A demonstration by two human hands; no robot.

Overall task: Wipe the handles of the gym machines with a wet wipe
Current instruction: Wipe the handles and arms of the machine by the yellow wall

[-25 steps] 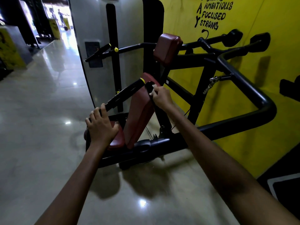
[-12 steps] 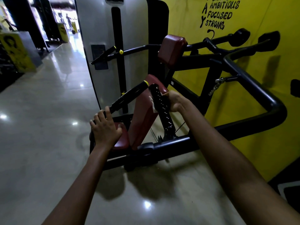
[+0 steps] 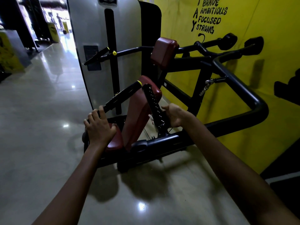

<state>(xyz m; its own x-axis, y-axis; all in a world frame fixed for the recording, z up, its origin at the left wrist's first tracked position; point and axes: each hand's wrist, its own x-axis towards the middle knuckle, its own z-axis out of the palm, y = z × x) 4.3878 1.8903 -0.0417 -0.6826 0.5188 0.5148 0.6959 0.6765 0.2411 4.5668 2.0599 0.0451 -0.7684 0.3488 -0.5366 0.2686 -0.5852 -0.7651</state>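
Observation:
A black ribbed handle (image 3: 152,101) of the gym machine slants up in the middle of the view. My right hand (image 3: 174,116) wraps round its lower end with a white wet wipe (image 3: 152,120) pressed against the grip; only a small edge of the wipe shows. My left hand (image 3: 99,125) grips the low end of a second black handle (image 3: 123,93) with a yellow end cap, just left of the first. Dark red pads (image 3: 138,109) sit between and behind the two handles.
The machine's thick black frame (image 3: 243,93) loops out to the right, close to the yellow wall (image 3: 267,21). A grey weight-stack cover (image 3: 90,30) stands behind. Glossy floor (image 3: 40,127) stretches left toward a bright doorway, where a distant person stands.
My right hand has slid with the wipe from the top of the ribbed handle down to its lower end. My left hand has kept its grip on the other handle.

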